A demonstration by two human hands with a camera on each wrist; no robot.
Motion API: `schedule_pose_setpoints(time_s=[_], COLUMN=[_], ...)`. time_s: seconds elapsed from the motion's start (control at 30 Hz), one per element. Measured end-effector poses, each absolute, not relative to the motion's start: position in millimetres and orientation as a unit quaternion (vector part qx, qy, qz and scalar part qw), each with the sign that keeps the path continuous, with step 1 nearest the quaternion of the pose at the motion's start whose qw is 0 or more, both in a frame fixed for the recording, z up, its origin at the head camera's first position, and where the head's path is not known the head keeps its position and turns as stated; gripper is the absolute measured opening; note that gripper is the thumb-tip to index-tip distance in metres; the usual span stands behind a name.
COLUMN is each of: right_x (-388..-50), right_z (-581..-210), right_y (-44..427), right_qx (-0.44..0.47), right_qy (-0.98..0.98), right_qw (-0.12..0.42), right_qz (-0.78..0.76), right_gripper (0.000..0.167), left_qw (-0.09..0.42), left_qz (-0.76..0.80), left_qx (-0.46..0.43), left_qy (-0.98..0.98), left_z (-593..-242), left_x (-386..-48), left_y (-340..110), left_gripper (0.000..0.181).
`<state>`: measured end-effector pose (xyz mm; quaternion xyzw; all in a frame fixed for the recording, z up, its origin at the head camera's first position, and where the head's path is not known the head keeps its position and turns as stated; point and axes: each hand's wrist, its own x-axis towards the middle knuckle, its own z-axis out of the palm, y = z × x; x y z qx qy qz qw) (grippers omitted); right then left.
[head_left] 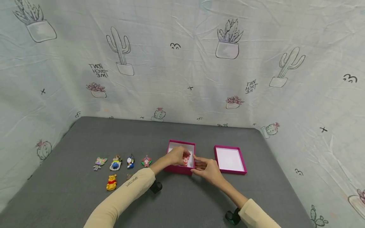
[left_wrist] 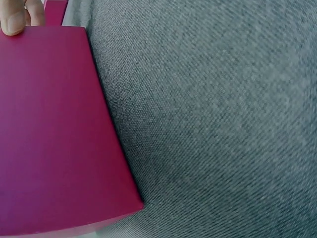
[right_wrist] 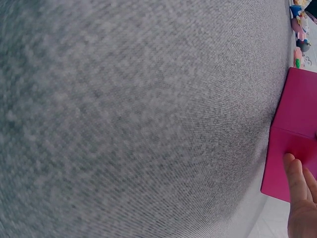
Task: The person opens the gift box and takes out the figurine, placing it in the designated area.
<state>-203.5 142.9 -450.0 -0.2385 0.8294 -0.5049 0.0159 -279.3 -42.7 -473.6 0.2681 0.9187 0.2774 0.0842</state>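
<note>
My left hand (head_left: 177, 155) reaches into an open magenta box (head_left: 178, 170) with a white inside. Its bent fingers and thumb hold a pink figurine (head_left: 186, 159), partly hidden by the hand. My right hand (head_left: 209, 171) rests against the box's right side with its fingers extended. In the right wrist view, the straight fingers (right_wrist: 295, 181) touch the magenta wall (right_wrist: 297, 101). The left wrist view shows mostly the box's outer side (left_wrist: 54, 129), with a fingertip (left_wrist: 14, 22) at its edge; the figurine is out of sight there.
Right of the box lies its magenta-rimmed lid (head_left: 229, 160), white inside up. Several figurines are on the grey table (head_left: 185, 202) at left, among them a yellow bear (head_left: 111, 182), a blue-and-white one (head_left: 130, 161) and a pink one (head_left: 146, 161). My left sleeve partly covers another figurine (head_left: 129, 176).
</note>
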Motion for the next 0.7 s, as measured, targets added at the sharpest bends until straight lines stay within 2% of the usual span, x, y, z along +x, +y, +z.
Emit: schedule_pose_setpoints(time_s=[0.43,0.7], right_x=[-202,-200], right_z=[-449,-450], right_y=[140,140], right_qx=[-0.246,-0.234], right_qy=[0.831,0.837], right_qw=[0.014,0.015], right_qz=[-0.499,-0.495], right_gripper=[0.052,0.053], left_qw=[0.058,-0.015], left_qz=[0.357,0.391], left_qx=[0.29,0.32], left_qy=[0.886,0.863], left_z=[-460,-444], left_x=[-278,-275], left_y=[-61,-81], left_gripper=[0.051,0.052])
